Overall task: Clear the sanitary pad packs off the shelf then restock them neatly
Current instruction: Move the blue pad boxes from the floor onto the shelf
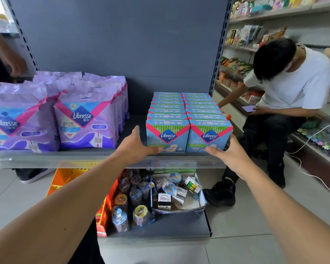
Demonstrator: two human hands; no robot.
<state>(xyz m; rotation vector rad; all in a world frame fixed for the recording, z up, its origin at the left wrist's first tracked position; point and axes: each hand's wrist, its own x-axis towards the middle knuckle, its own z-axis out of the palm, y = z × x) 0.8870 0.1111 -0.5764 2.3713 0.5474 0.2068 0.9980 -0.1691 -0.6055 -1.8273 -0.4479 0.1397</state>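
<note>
Two neat rows of blue Libresse pad packs stand on the right of the grey shelf, running back to the rear panel. My left hand presses flat against the left side of the front left pack, thumb lying along its lower front. My right hand touches the right side of the front right pack, thumb at its lower front corner. Purple Libresse bags stand in rows on the left of the shelf. A gap separates the purple bags from the blue packs.
Below, a lower shelf holds wrapped toys and a cardboard box of small items. An orange crate sits lower left. A person in a white shirt crouches at the right. Another person's hand hangs at far left. A white cable crosses the floor.
</note>
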